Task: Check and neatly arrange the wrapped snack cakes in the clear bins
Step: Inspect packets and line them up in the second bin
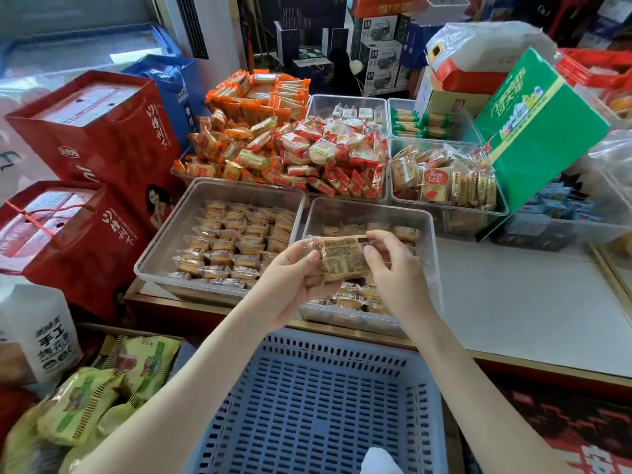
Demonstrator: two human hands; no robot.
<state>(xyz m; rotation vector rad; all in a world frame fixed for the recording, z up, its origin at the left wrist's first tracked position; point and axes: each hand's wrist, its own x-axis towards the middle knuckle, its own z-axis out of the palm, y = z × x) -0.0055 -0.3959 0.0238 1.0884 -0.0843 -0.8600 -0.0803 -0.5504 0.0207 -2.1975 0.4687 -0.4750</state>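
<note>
- A wrapped snack cake (343,257) is held up over the right clear bin (431,234) with its printed label turned towards the camera, seemingly so that the text can be checked.
- It is gripped at its left end by the fingers of the left hand (294,276) and pinched at its right edge by the right hand (393,268).
- Both forearms are stretched forward over a blue basket (318,405).
- The left clear bin (164,241) on the counter (530,302) is seen filled with tidy rows.
</note>
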